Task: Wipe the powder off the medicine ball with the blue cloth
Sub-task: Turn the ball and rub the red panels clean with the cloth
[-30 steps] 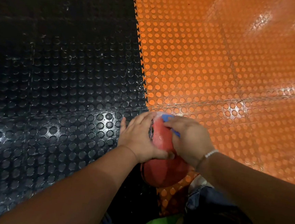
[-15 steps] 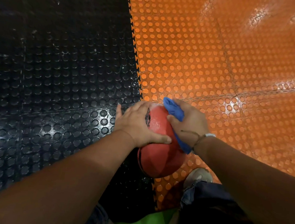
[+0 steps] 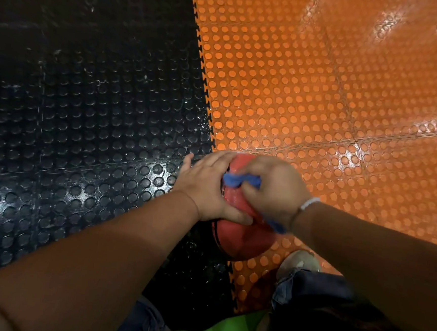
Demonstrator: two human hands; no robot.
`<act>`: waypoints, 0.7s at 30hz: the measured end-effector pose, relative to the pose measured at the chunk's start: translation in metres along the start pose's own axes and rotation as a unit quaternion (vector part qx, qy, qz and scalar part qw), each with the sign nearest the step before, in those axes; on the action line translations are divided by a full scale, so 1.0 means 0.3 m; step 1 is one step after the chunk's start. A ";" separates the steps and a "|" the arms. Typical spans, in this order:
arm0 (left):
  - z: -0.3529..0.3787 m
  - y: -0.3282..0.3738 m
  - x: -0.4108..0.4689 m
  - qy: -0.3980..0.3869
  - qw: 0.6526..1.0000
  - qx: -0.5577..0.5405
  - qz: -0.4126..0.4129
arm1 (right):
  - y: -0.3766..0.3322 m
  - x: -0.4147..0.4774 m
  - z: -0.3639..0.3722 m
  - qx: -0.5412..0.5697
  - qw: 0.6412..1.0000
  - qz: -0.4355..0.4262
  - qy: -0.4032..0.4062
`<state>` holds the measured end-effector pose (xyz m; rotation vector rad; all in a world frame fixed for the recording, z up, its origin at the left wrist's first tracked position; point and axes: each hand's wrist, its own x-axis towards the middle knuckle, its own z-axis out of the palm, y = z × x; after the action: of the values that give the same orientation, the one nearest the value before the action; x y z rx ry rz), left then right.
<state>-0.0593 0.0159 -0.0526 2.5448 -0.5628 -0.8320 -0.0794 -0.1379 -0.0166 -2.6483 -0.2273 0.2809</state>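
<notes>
No legible text or markings

Glare flares white across the glossy orange floor tiles at far right, washing out their studs, while the black floor tiles at left sink to near darkness in the far corner (only the near studs catch a sheen). The right hand and its blue cloth are smeared by motion blur. The left forearm and right forearm, nearest the lens, read dark and soft. The wide lens bows the tile seams toward the edges.
</notes>
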 end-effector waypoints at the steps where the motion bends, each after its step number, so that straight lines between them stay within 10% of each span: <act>1: 0.004 0.005 -0.002 0.001 1.000 -0.001 0.002 | 0.031 0.035 -0.008 -0.006 0.997 0.075 0.008; 3: 0.016 0.007 -0.009 0.004 1.000 0.002 0.006 | 0.052 0.061 -0.015 -0.015 0.988 0.149 0.022; 8: 0.011 -0.017 0.004 0.001 1.000 0.003 0.004 | -0.085 -0.070 0.021 0.012 0.994 -0.096 -0.043; 14: 0.009 0.003 0.016 0.012 1.000 -0.026 -0.008 | -0.035 0.062 0.009 -0.022 0.998 0.060 0.004; 21: 0.027 -0.001 -0.028 0.020 1.000 -0.014 -0.016 | -0.040 -0.002 -0.017 -0.002 1.000 0.008 -0.030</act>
<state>-0.0706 0.0183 -0.0549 2.5450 -0.4969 -0.7920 -0.0802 -0.1297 -0.0064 -2.6495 -0.2269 0.3645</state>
